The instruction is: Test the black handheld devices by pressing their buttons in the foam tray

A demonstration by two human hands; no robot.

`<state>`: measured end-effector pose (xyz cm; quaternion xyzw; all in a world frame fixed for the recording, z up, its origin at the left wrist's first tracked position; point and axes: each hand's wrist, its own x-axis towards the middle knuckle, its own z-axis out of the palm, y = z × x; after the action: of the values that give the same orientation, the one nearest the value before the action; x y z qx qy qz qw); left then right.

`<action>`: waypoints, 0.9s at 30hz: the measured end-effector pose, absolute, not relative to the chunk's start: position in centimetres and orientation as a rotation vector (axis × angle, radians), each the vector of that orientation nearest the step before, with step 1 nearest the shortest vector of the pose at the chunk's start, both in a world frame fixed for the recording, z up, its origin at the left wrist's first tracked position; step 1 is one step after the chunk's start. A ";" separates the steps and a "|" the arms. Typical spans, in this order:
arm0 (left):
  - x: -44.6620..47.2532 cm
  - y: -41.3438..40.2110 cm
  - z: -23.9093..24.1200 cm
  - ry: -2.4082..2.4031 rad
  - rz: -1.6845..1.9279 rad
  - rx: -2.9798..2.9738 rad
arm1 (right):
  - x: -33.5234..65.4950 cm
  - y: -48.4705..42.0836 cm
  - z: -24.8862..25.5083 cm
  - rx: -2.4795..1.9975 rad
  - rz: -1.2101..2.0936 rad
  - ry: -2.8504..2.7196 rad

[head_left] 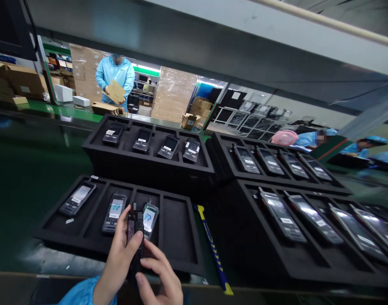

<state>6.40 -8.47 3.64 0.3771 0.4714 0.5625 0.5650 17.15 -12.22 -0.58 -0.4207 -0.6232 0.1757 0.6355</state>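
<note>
both hands are cut off at the bottom edge, wrists mostly out of frame; left hand (pixel 117 258) and right hand (pixel 160 275) are close together, clamped on a dark handset (pixel 136 228) held upright over the near foam tray (pixel 178 237), its face hidden, bottom end covered by fingers. in that tray, left of the held handset, two phones lie in slots (pixel 77 198) (pixel 114 213); a third (pixel 149 218) sits just behind the hands, partly blocked; the slot to the right is bare. right of the tray lies a yellow-and-blue tool (pixel 213 248), tip cut off. behind the tray, another tray with four phones (pixel 149 165). far behind, a person in blue holding cardboard (pixel 115 80), blurred
</note>
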 end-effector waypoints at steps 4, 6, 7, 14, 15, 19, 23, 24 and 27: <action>6.7 -8.5 2.7 1.128 1.394 0.895 | 17.7 -11.6 -1.0 -0.914 0.182 -1.538; 6.6 -8.5 2.4 1.135 1.389 0.888 | 18.2 -11.4 -1.0 -0.879 0.168 -1.588; 6.6 -8.5 2.4 1.141 1.386 0.887 | 18.3 -11.3 -0.9 -0.863 0.173 -1.607; 6.4 -8.7 2.7 1.120 1.372 0.911 | 17.9 -11.8 0.5 -0.950 0.354 -1.517; 6.4 -8.8 2.8 1.112 1.362 0.910 | 18.1 -11.7 0.7 -0.950 0.361 -1.516; 6.7 -9.5 3.3 1.085 1.290 0.957 | 19.3 -11.3 1.3 -0.898 0.492 -1.625; 6.9 -9.8 3.3 1.053 1.274 0.948 | 19.0 -11.3 1.2 -0.995 0.697 -1.350; 7.0 -9.8 3.2 1.050 1.286 0.934 | 18.7 -11.4 1.1 -1.013 0.771 -1.255; 7.1 -9.8 2.8 1.060 1.364 0.895 | 17.5 -11.8 0.5 -0.931 1.056 -1.066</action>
<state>7.12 -9.79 2.76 0.3802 0.4502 0.5794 0.5632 17.54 -11.80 0.47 -0.4075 -0.4663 0.4622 0.6348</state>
